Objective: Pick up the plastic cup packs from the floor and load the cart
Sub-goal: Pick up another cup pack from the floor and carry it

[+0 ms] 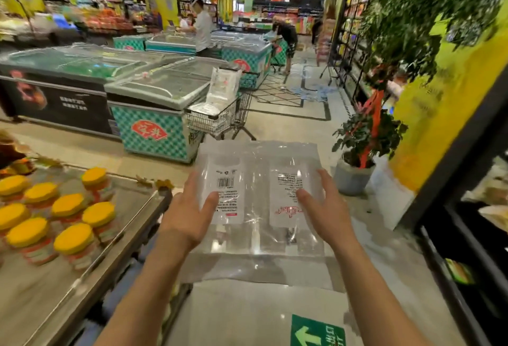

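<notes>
A: Hands?
B: Left hand [189, 216] and right hand [324, 208] both gripping the clear cup packs [258, 208] from either side, fingers spread on top, carried chest-high over the floor [288, 131].
A: Orientation?
B: Packs side by side, long axis running away from the person, labels upside down to the camera.
A: Cart?
B: Cart [220, 117] straight ahead, slightly left, well apart, beside the freezer [154, 114]; packs already inside. Left hand marginally nearer, I'd judge.
</notes>
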### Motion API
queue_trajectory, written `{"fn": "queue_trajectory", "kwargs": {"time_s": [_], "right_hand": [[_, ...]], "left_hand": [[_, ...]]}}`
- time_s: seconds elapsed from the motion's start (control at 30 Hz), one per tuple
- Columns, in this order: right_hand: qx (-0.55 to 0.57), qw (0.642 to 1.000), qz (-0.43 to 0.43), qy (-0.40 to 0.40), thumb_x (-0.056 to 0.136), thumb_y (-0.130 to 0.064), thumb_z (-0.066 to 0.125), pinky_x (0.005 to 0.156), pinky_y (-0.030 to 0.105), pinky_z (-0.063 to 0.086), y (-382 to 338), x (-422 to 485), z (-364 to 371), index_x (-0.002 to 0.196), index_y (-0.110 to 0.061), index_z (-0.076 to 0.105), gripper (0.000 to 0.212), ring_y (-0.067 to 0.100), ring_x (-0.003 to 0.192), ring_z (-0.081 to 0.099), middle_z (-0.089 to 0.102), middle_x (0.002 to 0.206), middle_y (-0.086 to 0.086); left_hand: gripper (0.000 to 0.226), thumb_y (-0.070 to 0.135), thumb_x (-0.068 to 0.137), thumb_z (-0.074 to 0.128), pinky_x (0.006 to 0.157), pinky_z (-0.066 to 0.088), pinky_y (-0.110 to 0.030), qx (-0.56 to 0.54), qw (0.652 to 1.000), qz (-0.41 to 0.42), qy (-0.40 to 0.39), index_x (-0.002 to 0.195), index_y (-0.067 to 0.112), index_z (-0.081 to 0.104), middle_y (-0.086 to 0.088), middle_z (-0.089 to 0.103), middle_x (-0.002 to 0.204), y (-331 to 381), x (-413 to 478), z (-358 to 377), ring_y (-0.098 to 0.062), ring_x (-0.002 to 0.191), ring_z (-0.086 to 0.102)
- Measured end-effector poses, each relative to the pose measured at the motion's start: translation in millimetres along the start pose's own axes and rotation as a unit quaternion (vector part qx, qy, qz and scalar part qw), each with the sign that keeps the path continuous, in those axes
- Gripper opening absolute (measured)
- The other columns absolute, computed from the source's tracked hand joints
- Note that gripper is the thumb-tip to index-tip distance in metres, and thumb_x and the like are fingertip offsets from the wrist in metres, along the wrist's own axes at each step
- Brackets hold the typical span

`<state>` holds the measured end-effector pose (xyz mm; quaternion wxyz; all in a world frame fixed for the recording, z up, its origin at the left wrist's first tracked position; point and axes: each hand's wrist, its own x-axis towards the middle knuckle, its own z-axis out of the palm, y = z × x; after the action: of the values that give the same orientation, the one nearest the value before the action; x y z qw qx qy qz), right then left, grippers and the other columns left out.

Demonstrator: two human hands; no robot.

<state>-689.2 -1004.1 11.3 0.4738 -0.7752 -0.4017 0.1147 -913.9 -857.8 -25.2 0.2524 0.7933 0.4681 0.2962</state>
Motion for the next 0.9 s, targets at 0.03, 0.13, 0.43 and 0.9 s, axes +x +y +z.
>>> {"fn": "queue_trajectory", "kwargs": {"time_s": [0.03,0.13,0.43,0.9], "right_hand": [[-0.003,1.000,0.009,0.003,0.093,-0.036,0.059,0.107,0.035,0.033,8.8,18.6,3.6,0.152,-0.025,0.026,0.069,0.020,0.136,0.038,0.037,0.152,-0.002],[0.007,1.000,0.026,0.004,0.091,-0.041,0.060,0.110,0.039,0.033,41.9,78.7,14.0,0.153,-0.028,0.024,0.072,0.020,0.137,0.038,0.035,0.154,-0.003],[0.022,0.999,-0.014,-0.031,0.093,-0.036,0.060,0.097,0.029,0.034,116.1,307.7,15.9,0.151,-0.025,0.027,0.068,0.020,0.131,0.042,0.040,0.150,0.001],[0.017,0.993,-0.040,-0.113,0.091,-0.039,0.061,0.111,0.036,0.032,137.4,598.6,92.2,0.152,-0.026,0.026,0.072,0.018,0.138,0.037,0.037,0.153,-0.004]], "left_hand": [[0.074,0.072,0.084,0.031,0.098,0.044,-0.051,0.006,1.000,-0.004,-0.006,0.148,0.041,0.011,-0.008,0.052,0.139,0.1,18.3,11.7,-0.032,0.120,0.052],[0.065,0.062,0.089,0.036,0.092,0.046,-0.050,0.022,1.000,-0.018,-0.008,0.145,0.045,0.009,-0.008,0.054,0.133,5.4,71.4,48.9,-0.032,0.113,0.053],[0.058,0.057,0.093,0.040,0.082,0.047,-0.043,0.056,0.998,-0.002,0.029,0.143,0.046,0.014,0.008,0.054,0.136,50.5,249.1,158.9,-0.030,0.110,0.057],[0.060,0.057,0.092,0.041,0.080,0.048,-0.042,0.057,0.990,-0.083,0.095,0.144,0.052,0.012,0.003,0.062,0.120,34.0,490.4,231.4,-0.032,0.104,0.058]]}}
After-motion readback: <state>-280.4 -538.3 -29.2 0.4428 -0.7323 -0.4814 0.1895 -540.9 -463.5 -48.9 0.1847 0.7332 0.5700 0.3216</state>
